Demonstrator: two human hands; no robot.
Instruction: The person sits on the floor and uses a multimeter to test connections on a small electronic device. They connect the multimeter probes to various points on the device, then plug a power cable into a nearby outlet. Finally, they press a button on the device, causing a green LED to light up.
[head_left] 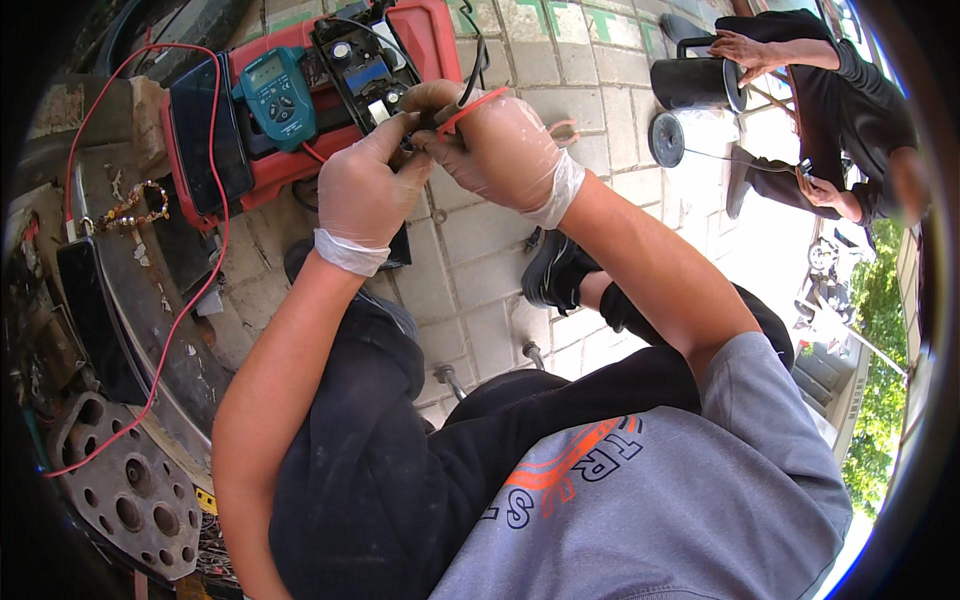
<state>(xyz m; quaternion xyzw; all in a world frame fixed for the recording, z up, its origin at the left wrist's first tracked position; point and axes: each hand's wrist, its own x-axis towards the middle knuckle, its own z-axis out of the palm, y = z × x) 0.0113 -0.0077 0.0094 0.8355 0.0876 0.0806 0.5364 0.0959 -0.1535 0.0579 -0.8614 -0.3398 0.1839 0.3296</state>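
Note:
Both hands wear thin translucent gloves and meet at the lower right corner of an opened black device (365, 75) with exposed parts inside. My left hand (362, 190) is closed, thumb and fingertips pinched at that corner; what they hold is hidden. Close beside it, my right hand (500, 150) is curled with its fingertips almost touching the left ones. A thin red strip like a tool handle (472, 108) runs across my right hand, its working end hidden. Past these fingers passes a black cable (480, 60). A teal digital multimeter (275, 98) lies left of the device.
Beneath the device and meter is a red case (435, 40). A long red wire (222, 180) loops down the left side, past a dark phone-like slab (100, 310), a beaded bracelet (150, 205) and a perforated metal plate (130, 480). At right, another person (850, 110) handles a black canister (695, 84).

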